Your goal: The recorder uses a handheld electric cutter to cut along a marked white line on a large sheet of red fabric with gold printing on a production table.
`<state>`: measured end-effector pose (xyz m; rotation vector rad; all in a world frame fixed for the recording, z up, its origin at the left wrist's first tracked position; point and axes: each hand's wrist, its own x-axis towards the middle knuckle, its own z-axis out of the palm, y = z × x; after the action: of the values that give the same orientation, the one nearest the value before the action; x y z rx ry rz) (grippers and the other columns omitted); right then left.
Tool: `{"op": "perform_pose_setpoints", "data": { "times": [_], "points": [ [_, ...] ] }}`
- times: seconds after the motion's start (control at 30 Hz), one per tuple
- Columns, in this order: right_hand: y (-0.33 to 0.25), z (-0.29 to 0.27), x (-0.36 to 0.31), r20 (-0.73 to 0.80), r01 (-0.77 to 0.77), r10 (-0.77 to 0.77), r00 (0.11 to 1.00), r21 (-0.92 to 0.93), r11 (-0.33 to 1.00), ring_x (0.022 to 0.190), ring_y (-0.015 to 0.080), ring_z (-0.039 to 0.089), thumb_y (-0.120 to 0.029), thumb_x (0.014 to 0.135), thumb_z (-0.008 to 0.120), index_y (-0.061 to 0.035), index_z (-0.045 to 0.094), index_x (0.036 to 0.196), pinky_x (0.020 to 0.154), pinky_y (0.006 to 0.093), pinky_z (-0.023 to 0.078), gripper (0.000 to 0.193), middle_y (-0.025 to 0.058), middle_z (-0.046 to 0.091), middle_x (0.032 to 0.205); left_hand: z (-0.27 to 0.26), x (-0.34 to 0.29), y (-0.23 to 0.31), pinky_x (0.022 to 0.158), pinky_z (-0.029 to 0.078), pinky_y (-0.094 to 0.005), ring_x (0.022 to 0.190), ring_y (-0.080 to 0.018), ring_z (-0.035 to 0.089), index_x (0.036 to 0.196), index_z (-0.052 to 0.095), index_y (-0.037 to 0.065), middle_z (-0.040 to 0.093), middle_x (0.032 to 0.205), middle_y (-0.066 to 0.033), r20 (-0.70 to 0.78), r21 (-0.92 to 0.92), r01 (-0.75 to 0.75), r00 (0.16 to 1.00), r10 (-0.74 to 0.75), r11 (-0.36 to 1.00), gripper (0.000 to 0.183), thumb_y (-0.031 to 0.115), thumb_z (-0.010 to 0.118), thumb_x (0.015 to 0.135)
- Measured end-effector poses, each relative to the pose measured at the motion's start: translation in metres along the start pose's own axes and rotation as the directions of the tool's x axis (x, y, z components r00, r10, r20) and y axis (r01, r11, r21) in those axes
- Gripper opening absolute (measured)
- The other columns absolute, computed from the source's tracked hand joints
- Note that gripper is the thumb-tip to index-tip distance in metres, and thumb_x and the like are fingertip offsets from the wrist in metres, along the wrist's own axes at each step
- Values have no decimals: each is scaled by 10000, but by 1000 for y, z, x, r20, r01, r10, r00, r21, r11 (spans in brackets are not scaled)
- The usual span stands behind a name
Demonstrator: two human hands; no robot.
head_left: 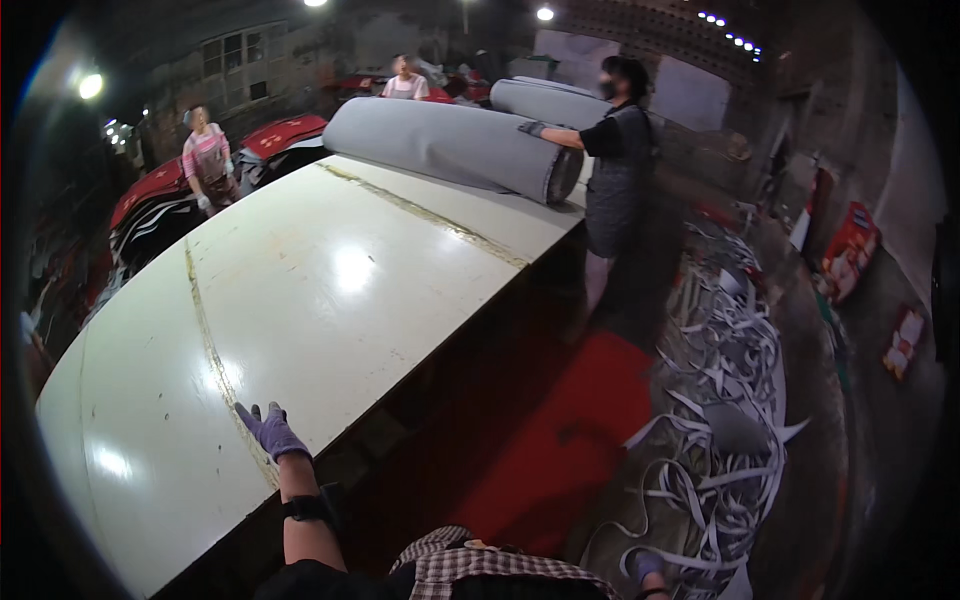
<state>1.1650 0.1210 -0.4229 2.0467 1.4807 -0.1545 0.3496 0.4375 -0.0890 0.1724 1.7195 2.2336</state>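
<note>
The purple-gloved left hand [272, 432], fingers spread, is over the near edge of a broad pale worktop [300, 290]; a grey roll [440, 145] lies across its far end, touched by a co-worker's gloved hand [533, 128]. The right hand [648, 566] is low beside tangled pale strips [735, 428]; its fingers' state cannot be told.

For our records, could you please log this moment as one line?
left hand: gloved, open, over pale table; right hand: near strip pile, grip unclear; grey roll: on table's far end, co-worker's gloved hand on it
</note>
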Motion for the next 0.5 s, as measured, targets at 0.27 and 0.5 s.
{"op": "perform_pose_setpoints", "data": {
  "times": [0.27,0.5],
  "points": [
    [-31,-265,175,126,-86,167,978,970,-225,542,162,538,-78,830,545,-102,537,870,461,297,447,47,39,526,663,136,-46,-31,927,433,-319,1158,-298,498,1440,186,159,222,1460,-182,44,-66,-194,979,197,979,751,-121,491,813],
    [-59,-282,264,0,156,-250,968,781,605,731,245,605,-271,861,479,-94,637,852,685,394,489,238,138,607,726,273,-61,-74,920,384,-306,1061,-205,493,1434,218,154,343,1365,-120,-1,3,-180,984,180,984,752,-95,503,784]
  ]
}}
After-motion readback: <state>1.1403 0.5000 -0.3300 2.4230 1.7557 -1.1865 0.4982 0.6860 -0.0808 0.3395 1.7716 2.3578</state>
